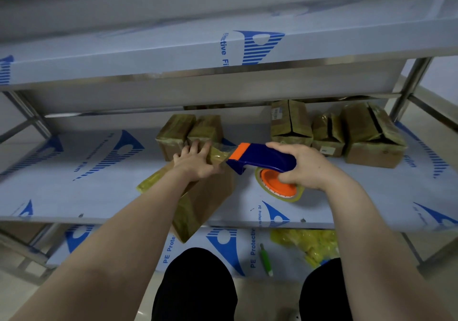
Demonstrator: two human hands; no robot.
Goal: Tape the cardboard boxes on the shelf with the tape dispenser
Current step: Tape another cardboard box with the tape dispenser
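Cardboard boxes, six on shelf (74,191): front box (205,196) overhanging its edge, rear pair (177,129) behind it, right trio (327,134) behind-right. Tape dispenser (262,157), one: just right of front box, long axis left-right, orange nose toward it. Right hand (307,167) grips its handle; left hand (195,164) lies flat atop front box.

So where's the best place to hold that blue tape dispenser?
By the curved blue handle of the tape dispenser, from above and the right, probably, as the right hand does now. The handle arches over the orange roll hub, and this leaves the orange front end free toward the box.
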